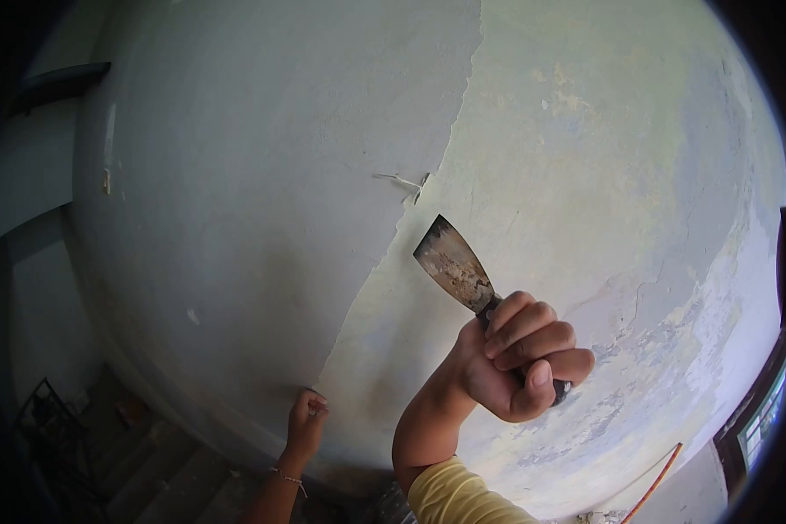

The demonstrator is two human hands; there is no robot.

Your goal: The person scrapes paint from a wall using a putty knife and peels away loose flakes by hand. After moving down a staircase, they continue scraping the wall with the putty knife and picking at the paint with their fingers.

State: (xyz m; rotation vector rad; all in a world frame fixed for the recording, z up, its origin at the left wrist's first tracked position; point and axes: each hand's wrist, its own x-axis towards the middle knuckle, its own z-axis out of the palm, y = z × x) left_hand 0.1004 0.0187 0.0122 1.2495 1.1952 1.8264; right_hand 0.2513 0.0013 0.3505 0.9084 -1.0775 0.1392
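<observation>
My right hand (pixel 524 358) is closed around the dark handle of a putty knife (pixel 454 266). Its worn, stained blade points up and to the left, in front of the wall. Lower down, my left hand (pixel 306 415) has its fingers curled together at the lower end of the ragged paint edge; whatever is between them is hidden. Grey paint (pixel 279 175) covers the left of the wall, and a pale greenish bared surface (pixel 550 175) lies to the right. A small loose flap (pixel 422 188) sticks out along the edge above the blade.
Stairs (pixel 166 472) with a dark railing (pixel 52 419) descend at lower left. A dark ledge (pixel 61 85) juts out at upper left. An orange-red strip (pixel 653 483) leans at lower right, near a window (pixel 764 419). Flaking patches (pixel 620 384) mark the right wall.
</observation>
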